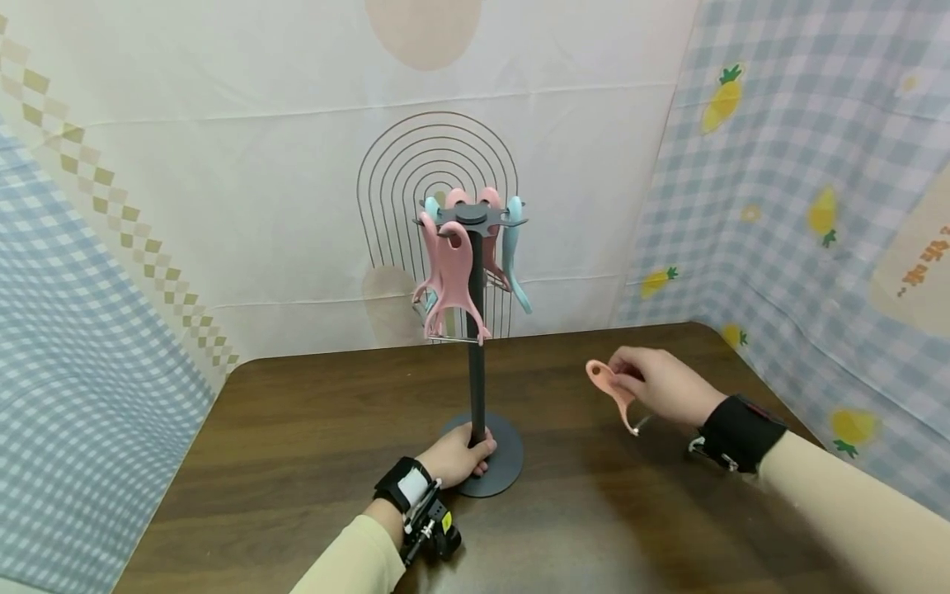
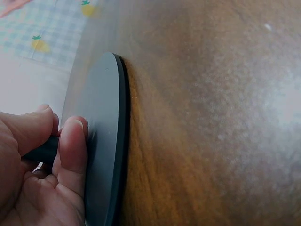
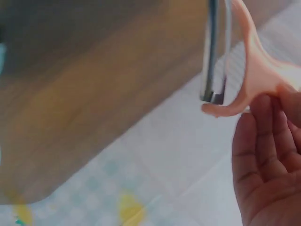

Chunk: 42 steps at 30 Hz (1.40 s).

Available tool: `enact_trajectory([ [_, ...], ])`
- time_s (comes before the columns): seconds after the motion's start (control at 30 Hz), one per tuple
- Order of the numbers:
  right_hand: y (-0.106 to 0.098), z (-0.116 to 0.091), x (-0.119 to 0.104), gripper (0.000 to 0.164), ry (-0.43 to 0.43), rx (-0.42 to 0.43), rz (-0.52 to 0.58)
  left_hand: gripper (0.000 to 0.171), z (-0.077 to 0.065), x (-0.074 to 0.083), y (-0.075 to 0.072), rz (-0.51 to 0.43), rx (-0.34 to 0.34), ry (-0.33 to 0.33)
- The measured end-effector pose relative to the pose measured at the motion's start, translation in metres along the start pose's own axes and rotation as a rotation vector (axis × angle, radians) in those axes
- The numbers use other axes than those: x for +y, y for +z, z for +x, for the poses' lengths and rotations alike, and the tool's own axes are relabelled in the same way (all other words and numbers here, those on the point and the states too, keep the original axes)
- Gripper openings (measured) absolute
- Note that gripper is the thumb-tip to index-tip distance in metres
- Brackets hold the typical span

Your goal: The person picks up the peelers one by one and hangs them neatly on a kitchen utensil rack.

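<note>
In the head view, a dark grey rack stand [image 1: 477,379] rises from a round base [image 1: 508,462] on the table. My left hand [image 1: 454,458] grips its pole low down, just above the base, with thumb and fingers curled round it. Several pink Y-shaped peelers, one [image 1: 454,272] at the front, hang from the hooks at the top beside a light blue peeler [image 1: 510,247]. To the right of the stand, my right hand [image 1: 660,384] pinches an orange-pink peeler [image 1: 613,388] by its handle above the table. Its metal blade [image 3: 211,61] shows in the right wrist view.
The brown wooden table [image 1: 297,429] has a far edge close to a white cloth backdrop [image 1: 260,206]. Blue checked cloth [image 1: 787,247] with yellow fruit prints hangs at the right, and another checked cloth [image 1: 74,371] borders the left side.
</note>
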State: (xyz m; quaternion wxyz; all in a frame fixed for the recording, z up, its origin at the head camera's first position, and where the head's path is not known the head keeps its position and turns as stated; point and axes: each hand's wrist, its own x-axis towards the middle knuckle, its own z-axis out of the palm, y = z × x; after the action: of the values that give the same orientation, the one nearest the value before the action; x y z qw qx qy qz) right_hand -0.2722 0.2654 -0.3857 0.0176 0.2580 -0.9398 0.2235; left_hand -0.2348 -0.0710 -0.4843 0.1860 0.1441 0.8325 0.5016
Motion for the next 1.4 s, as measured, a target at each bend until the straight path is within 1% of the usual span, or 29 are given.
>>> enact_trajectory([
  [0.07,-0.008,0.003,-0.011,0.004,-0.004,0.049,0.052,0.015,0.000,-0.001,0.000,0.001,-0.002,0.003],
  [0.3,-0.041,0.012,-0.047,0.009,-0.095,0.214,0.213,0.015,0.002,-0.004,0.001,-0.012,-0.007,0.007],
  [0.43,-0.059,0.018,-0.072,0.009,-0.149,0.287,0.277,0.015,0.001,-0.002,0.001,-0.007,-0.006,0.007],
  [0.5,-0.066,0.021,-0.083,0.010,-0.179,0.304,0.315,0.015,0.001,-0.001,0.001,-0.006,-0.008,0.009],
  [0.57,-0.071,0.024,-0.094,0.010,-0.214,0.313,0.350,0.015,0.000,-0.001,0.001,-0.005,-0.009,0.011],
  [0.73,-0.081,0.032,-0.120,0.011,-0.259,0.324,0.457,0.015,0.000,-0.001,0.000,-0.010,-0.009,0.020],
  [1.0,-0.086,0.043,-0.154,0.017,-0.338,0.298,0.686,0.015,0.001,-0.002,0.001,-0.024,-0.007,0.011],
  [1.13,-0.086,0.047,-0.163,0.018,-0.348,0.302,0.715,0.015,0.000,0.000,0.001,-0.034,-0.003,0.014],
  [1.4,-0.085,0.055,-0.168,0.018,-0.316,0.293,0.734,0.014,-0.001,-0.002,0.002,-0.014,-0.003,0.021],
])
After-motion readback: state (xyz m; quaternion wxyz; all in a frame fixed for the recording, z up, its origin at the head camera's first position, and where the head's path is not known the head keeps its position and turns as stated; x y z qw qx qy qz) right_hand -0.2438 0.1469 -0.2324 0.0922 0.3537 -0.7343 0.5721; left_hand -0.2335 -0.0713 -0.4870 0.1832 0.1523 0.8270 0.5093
